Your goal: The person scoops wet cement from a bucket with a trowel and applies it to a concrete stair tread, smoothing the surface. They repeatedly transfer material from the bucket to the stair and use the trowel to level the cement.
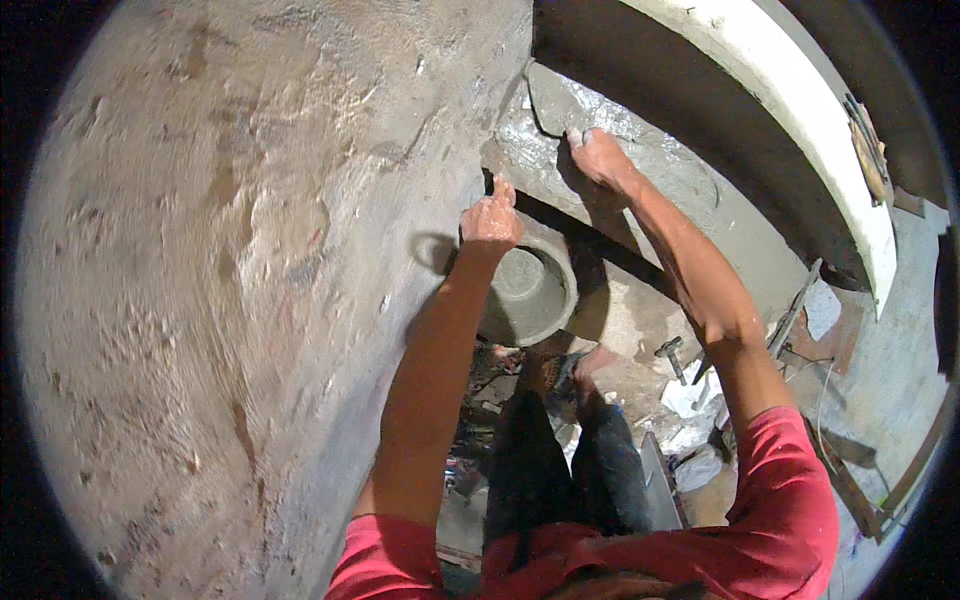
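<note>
My right hand [597, 155] is closed round a tool at the back of a ledge [720, 220] coated in wet grey mortar; a thin dark curved edge shows beside it, probably a trowel's. My left hand [490, 217] is at the ledge's left end, beside the rough plastered wall [220, 250], fingers bent at the top of a long dark edge; whether they grip anything is unclear. Just below that hand stands a round bucket [525, 305] with grey mortar inside.
A curved white-topped parapet [830, 170] bounds the ledge at right, with slim tools [868, 150] on it. A hammer [672, 355], white scraps [690, 395] and metal bars [795, 310] lie lower right. My bare foot [595, 362] is beside the bucket.
</note>
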`<action>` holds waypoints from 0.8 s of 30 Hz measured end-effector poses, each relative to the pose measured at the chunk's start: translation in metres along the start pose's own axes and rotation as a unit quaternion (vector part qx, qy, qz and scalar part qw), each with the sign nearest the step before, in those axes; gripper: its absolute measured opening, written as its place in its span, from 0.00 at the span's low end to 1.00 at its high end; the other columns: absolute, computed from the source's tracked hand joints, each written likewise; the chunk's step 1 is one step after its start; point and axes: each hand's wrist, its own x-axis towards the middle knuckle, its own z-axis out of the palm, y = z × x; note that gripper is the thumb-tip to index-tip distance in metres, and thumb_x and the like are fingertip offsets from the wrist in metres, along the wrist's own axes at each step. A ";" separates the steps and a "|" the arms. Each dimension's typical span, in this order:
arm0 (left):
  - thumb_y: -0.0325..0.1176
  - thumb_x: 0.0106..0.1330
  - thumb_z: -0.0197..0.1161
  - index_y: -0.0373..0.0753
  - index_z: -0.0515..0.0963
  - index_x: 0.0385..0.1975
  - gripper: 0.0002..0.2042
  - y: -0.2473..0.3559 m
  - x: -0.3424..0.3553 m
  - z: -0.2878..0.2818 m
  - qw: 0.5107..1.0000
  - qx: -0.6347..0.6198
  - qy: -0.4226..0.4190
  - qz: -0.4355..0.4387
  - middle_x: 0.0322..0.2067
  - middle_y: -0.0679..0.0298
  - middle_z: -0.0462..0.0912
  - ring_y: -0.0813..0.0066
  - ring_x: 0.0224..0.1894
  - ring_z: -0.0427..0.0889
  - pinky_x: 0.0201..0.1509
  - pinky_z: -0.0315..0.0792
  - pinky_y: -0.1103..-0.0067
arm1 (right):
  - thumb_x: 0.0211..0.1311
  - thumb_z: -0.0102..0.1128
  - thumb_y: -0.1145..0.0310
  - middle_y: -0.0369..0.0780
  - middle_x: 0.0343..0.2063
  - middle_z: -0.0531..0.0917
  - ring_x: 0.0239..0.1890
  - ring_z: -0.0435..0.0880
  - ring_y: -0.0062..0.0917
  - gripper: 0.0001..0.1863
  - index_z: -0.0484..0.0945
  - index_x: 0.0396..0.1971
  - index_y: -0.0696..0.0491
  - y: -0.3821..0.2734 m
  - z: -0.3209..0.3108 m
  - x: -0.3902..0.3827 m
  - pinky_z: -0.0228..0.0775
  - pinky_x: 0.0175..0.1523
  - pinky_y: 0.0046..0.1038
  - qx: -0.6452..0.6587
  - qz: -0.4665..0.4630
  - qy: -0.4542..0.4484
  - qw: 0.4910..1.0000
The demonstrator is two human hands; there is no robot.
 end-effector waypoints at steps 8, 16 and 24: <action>0.30 0.64 0.54 0.42 0.57 0.75 0.35 0.004 0.018 -0.021 0.947 -0.106 -0.293 -0.075 0.78 0.57 0.51 0.41 0.54 0.81 0.60 0.76 0.54 | 0.73 0.46 0.52 0.61 0.38 0.85 0.45 0.85 0.55 0.28 0.83 0.38 0.65 -0.004 0.011 -0.075 0.76 0.54 0.51 -0.094 -0.054 -0.106 0.988; 0.30 0.64 0.53 0.44 0.52 0.77 0.37 0.012 0.008 -0.029 0.940 -0.162 -0.277 -0.117 0.78 0.58 0.47 0.39 0.60 0.77 0.65 0.71 0.54 | 0.75 0.43 0.53 0.59 0.39 0.85 0.45 0.85 0.55 0.27 0.82 0.40 0.64 0.012 -0.022 -0.057 0.77 0.53 0.52 -0.190 -0.093 -0.024 0.977; 0.34 0.67 0.52 0.42 0.49 0.77 0.37 0.016 0.012 -0.033 0.928 -0.154 -0.315 -0.126 0.79 0.60 0.44 0.48 0.63 0.77 0.65 0.73 0.57 | 0.74 0.46 0.49 0.62 0.39 0.84 0.46 0.84 0.58 0.30 0.81 0.42 0.65 0.003 0.023 -0.052 0.75 0.52 0.50 -0.026 -0.008 -0.072 0.997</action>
